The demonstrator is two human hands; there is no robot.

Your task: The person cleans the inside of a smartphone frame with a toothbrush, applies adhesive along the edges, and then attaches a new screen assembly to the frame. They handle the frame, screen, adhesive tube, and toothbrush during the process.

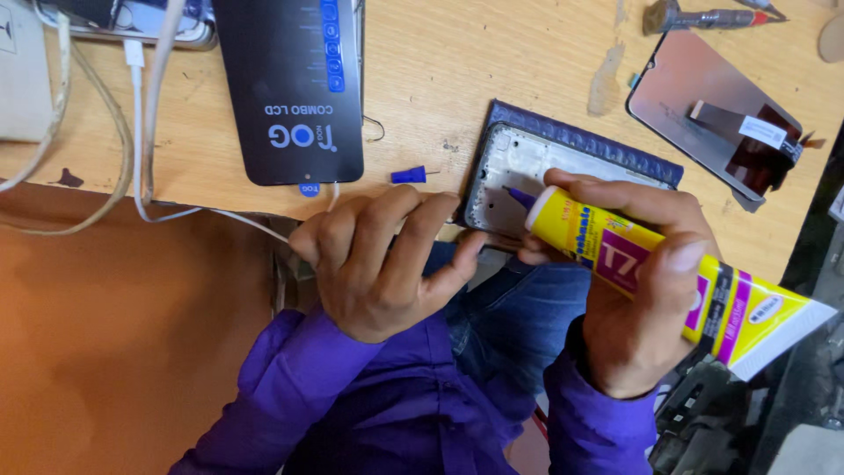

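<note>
Squeezing down on the yellow glue tube (pixel 668 277), the right hand (pixel 646 290) has it wrapped tight, fingers curled over the top and thumb underneath. The tube's long axis runs on a slant, flat crimped tail low by the person's right side, purple nozzle (pixel 519 197) pointing up and across to the white phone frame (pixel 527 167). That tip sits right at the frame's near edge, touching it or just shy; hard to call from here.

The frame itself lies on a dark blue pad (pixel 598 141) at the lip of the wooden bench (pixel 466 62). The left hand (pixel 378 264) is curled on the other side of the frame, fingertips pressing at its near corner to steady it, closed on nothing else that shows.

Just beyond the frame's left corner lies a small blue cap (pixel 409 175). Further left of the frame, a black display panel (pixel 294 88) lies flat; off past the frame's far right corner lies a second screen (pixel 716 114), back up with its ribbon cable showing.
</note>
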